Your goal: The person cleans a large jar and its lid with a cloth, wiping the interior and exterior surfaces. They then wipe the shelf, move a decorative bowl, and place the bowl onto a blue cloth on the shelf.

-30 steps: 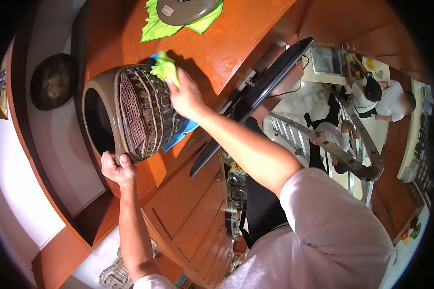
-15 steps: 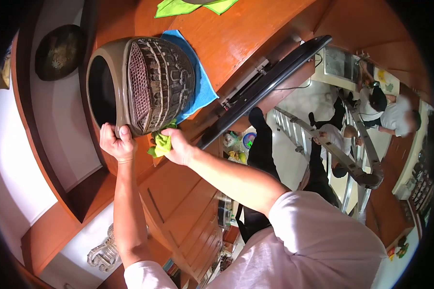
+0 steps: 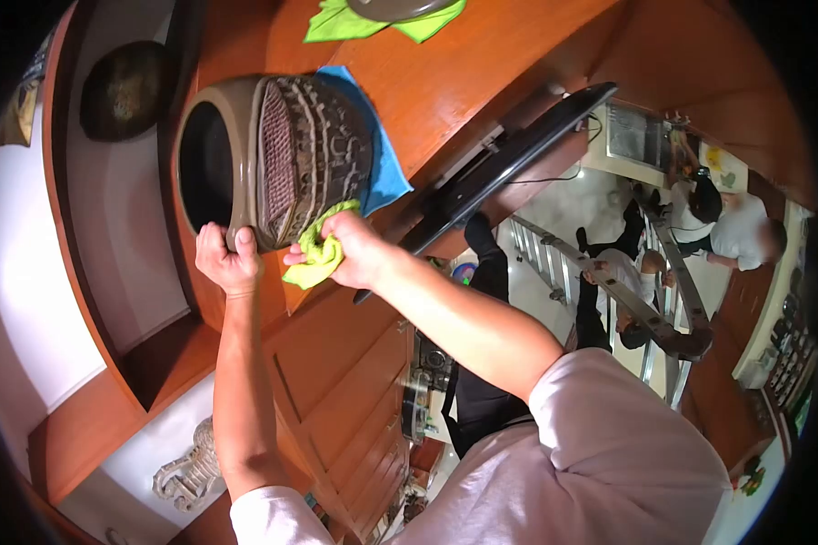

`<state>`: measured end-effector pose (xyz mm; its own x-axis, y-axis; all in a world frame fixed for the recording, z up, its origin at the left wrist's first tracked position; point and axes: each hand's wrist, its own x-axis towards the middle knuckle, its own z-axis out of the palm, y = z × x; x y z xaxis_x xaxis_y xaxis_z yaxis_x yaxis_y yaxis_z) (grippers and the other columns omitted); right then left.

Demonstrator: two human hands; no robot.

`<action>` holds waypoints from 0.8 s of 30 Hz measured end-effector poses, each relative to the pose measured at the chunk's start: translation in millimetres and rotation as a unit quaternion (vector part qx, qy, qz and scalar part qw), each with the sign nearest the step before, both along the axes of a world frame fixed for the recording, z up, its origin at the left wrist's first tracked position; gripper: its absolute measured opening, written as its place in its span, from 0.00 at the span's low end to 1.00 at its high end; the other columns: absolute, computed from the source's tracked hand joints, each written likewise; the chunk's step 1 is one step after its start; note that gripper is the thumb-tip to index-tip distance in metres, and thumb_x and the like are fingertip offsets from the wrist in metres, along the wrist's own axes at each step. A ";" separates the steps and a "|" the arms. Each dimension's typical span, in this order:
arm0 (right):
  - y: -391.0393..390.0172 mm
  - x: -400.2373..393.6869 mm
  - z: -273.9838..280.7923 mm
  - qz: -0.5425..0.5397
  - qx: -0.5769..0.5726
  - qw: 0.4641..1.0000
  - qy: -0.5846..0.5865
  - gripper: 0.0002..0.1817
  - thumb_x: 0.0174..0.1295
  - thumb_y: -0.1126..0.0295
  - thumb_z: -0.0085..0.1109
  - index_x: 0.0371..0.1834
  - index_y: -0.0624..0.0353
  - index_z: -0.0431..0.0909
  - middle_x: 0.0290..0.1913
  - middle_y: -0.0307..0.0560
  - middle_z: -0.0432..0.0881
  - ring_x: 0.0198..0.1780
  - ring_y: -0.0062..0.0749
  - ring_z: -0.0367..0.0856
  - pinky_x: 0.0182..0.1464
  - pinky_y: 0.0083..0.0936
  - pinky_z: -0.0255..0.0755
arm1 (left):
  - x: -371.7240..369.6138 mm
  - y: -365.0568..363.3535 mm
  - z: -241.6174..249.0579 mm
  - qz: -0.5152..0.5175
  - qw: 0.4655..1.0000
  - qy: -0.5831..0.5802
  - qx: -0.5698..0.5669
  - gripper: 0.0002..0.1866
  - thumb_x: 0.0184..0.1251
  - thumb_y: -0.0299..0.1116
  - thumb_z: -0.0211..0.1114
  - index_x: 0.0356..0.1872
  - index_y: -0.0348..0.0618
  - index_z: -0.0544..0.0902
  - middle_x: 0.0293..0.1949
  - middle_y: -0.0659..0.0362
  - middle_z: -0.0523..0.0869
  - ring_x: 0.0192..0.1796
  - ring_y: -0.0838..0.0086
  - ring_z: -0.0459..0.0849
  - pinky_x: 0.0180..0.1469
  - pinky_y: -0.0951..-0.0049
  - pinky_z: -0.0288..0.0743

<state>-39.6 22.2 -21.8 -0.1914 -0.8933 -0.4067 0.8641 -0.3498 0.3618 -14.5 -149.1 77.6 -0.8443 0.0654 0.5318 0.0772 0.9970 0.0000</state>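
A large brown pot (image 3: 314, 150) with carved relief bands lies tilted on its side, its dark mouth facing left. Under it a blue cloth (image 3: 389, 173) is spread on the orange-brown wooden surface (image 3: 482, 54). My left hand (image 3: 230, 261) grips the rim at the pot's lower edge, fingers curled and thumb up. In my right hand (image 3: 350, 250) a bunched yellow-green cloth (image 3: 318, 254) is pressed against the lower side of the carved band.
A green cloth (image 3: 336, 22) lies under a grey object at the top. The black screen (image 3: 518, 163) stands right of the pot. A dark round plate (image 3: 127, 91) is on the left shelf. Beyond are a metal ladder (image 3: 632, 300) and several people (image 3: 741, 232).
My right hand and the yellow-green cloth have moved up and right along the pot's side, with more of the cloth showing. My left hand still holds the rim.
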 end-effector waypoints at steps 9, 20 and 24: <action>2.4 -15.4 -21.9 0.070 0.396 0.838 0.369 0.14 0.64 0.72 0.51 0.45 0.71 0.80 0.48 0.63 0.85 0.50 0.48 0.86 0.53 0.42 0.78 | 0.2 -0.2 0.7 0.021 0.999 -0.017 -0.037 0.35 0.71 0.63 0.56 0.20 0.39 0.62 0.20 0.47 0.64 0.26 0.49 0.68 0.30 0.53 0.62; -7.5 -65.5 -36.0 -0.235 0.611 0.600 0.459 0.22 0.67 0.75 0.56 0.64 0.66 0.70 0.59 0.67 0.78 0.62 0.62 0.77 0.66 0.43 0.70 | 1.3 1.8 -0.9 0.014 0.999 -0.001 -0.036 0.35 0.70 0.64 0.57 0.19 0.40 0.61 0.20 0.48 0.64 0.26 0.49 0.68 0.30 0.54 0.61; -5.4 -8.1 -40.0 -0.101 0.586 0.659 0.461 0.22 0.69 0.72 0.52 0.66 0.66 0.68 0.61 0.68 0.76 0.64 0.63 0.75 0.66 0.45 0.69 | -1.7 1.9 -1.1 0.003 0.999 0.009 -0.032 0.35 0.70 0.63 0.57 0.19 0.40 0.61 0.20 0.49 0.64 0.25 0.50 0.68 0.30 0.54 0.61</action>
